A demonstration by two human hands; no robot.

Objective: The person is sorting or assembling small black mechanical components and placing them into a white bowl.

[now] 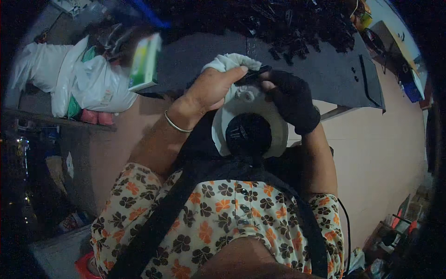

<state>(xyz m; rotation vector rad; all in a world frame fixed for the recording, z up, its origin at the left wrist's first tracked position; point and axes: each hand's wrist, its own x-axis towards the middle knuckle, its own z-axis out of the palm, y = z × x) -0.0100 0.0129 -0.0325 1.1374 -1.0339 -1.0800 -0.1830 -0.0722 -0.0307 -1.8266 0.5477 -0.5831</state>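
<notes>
Floral sleeves framed the view. Left hand (211, 88), bare, pinched a small black part (253, 74) against a white cloth (232, 60); right hand (292, 100), in a black glove, clamped the part's right end. Below sat a white disc (278, 125) with a black hub (248, 135). Far off, the tabletop (325, 69) held black parts (302, 28). Judged risk: the cloth bunching could let the part slip.

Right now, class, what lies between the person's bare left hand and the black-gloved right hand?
In the head view, a small black part spans the gap, pinched by the left hand and the gloved right hand; a white cloth sits behind it.
</notes>
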